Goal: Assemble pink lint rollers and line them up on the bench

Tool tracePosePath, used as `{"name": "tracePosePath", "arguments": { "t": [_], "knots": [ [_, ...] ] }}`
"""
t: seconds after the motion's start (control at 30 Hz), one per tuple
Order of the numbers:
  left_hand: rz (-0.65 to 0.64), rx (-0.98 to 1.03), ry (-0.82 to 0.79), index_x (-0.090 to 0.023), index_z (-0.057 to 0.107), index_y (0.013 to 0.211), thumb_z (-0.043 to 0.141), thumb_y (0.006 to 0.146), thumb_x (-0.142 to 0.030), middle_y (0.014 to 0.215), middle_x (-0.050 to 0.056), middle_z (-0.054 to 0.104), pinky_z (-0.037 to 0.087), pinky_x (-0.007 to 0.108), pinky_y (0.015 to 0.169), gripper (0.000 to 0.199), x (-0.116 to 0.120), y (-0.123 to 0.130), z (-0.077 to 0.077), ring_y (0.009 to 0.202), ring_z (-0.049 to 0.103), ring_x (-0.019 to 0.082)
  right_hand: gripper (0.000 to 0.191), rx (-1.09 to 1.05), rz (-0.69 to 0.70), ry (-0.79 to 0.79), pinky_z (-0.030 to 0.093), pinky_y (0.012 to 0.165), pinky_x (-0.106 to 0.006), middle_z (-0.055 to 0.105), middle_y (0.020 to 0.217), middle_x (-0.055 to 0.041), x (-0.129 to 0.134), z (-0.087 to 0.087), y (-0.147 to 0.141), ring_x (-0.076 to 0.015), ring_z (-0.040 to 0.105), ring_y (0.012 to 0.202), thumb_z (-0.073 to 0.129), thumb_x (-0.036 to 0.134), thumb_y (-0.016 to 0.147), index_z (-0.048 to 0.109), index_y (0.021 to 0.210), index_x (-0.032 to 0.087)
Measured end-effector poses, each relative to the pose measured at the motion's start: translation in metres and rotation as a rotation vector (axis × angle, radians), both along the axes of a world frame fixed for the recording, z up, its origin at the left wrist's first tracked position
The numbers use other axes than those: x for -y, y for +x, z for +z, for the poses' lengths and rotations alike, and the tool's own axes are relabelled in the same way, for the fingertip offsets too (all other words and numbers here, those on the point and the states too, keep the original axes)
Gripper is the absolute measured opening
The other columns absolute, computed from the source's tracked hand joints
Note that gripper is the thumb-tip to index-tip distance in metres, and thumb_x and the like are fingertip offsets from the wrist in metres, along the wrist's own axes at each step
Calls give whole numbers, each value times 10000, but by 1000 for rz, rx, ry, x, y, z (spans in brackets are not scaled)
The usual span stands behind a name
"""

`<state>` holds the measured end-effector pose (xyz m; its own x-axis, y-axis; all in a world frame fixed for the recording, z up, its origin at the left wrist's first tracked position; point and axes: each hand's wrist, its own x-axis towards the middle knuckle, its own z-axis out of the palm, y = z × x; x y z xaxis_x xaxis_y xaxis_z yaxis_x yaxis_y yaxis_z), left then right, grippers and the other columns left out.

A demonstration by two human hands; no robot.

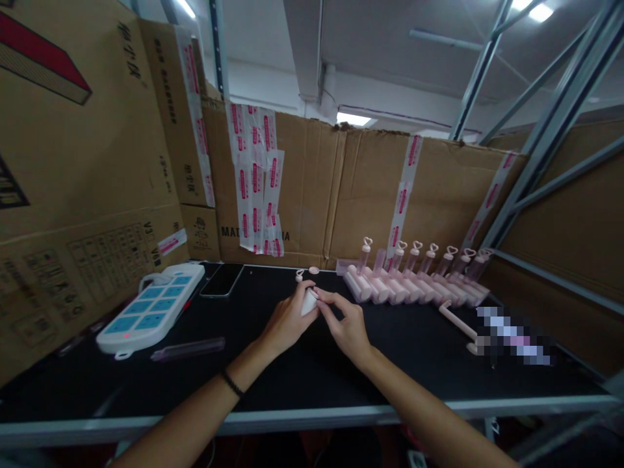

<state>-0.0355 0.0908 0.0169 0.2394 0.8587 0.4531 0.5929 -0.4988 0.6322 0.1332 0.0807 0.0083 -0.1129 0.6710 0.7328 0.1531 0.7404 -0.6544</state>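
Observation:
My left hand is wrapped round a short, pale pink-white cylinder, which tilts upward over the black table. At the cylinder's top end, the thumb and fingers of my right hand are pinched together; whatever they hold there is too small to make out. Just beyond my hands lie a pink heart-topped cap and a small round pink disc.
Back right, a row of pink cylinders lies before several clear tubes with heart tops. A pink rod rests nearer. On the left are a power strip, a phone and a clear tube. Cardboard walls enclose the table.

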Motion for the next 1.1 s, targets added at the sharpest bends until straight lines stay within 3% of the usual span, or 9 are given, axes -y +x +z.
{"name": "tracePosePath", "arguments": {
  "t": [0.2, 0.3, 0.4, 0.6, 0.77, 0.9, 1.0, 1.1],
  "knots": [
    [-169, 172, -34, -226, 554, 1169, 610, 902, -316, 1142, 57, 712, 496, 307, 914, 287, 3, 1, 1, 1055, 677, 225, 128, -54, 42, -62, 550, 998, -428, 771, 1077, -57, 1, 0, 0, -245, 719, 1047, 636, 312, 924, 730, 959, 232],
    [-182, 183, -38, -208, 579, 1163, 626, 891, -344, 1107, 62, 722, 499, 311, 887, 308, 4, 1, 1, 1013, 681, 228, 143, -126, 132, -186, 565, 967, -417, 774, 1068, -59, -1, 0, 2, -247, 723, 1046, 665, 351, 905, 703, 897, 213],
    [-213, 202, -41, -194, 598, 1150, 632, 887, -368, 1073, 59, 723, 503, 303, 856, 318, 5, 1, 2, 976, 677, 221, 151, -156, 186, -213, 560, 971, -414, 767, 1112, -67, -3, -2, 3, -251, 713, 1087, 676, 360, 897, 672, 859, 214],
    [-271, 283, -228, -151, 574, 1182, 615, 880, -422, 821, 9, 661, 442, 217, 514, 408, 5, 2, 1, 555, 552, 112, 128, -82, 177, -130, 569, 946, -414, 761, 1138, -80, -2, -1, 6, -256, 719, 1071, 652, 328, 915, 664, 852, 218],
    [-345, 381, -393, -142, 554, 1157, 667, 841, -503, 666, -40, 574, 400, 197, 421, 493, 6, 1, -1, 465, 511, 97, 95, -23, 183, -60, 544, 1012, -443, 749, 1180, -83, 4, 4, 8, -258, 698, 1134, 631, 299, 928, 666, 883, 224],
    [-429, 431, -529, -132, 542, 1092, 688, 824, -550, 602, -48, 560, 432, 207, 386, 518, 9, 0, 1, 428, 519, 106, 118, -37, 240, -103, 531, 1028, -456, 747, 1174, -93, 6, 7, 9, -256, 695, 1140, 622, 316, 943, 647, 879, 219],
    [-438, 445, -546, -133, 543, 1030, 699, 825, -543, 578, -47, 560, 437, 202, 379, 485, 10, -1, 1, 415, 524, 105, 121, -65, 335, -182, 500, 1064, -458, 731, 1207, -92, 3, 10, 12, -244, 673, 1177, 638, 338, 942, 638, 972, 221],
    [-482, 442, -564, -135, 550, 946, 714, 822, -521, 564, -40, 566, 440, 197, 383, 437, 10, -2, 0, 409, 525, 100, 289, -20, 448, -248, 462, 1104, -441, 705, 1260, -84, -1, 13, 19, -233, 637, 1229, 685, 359, 915, 632, 1170, 236]
  ]
}}
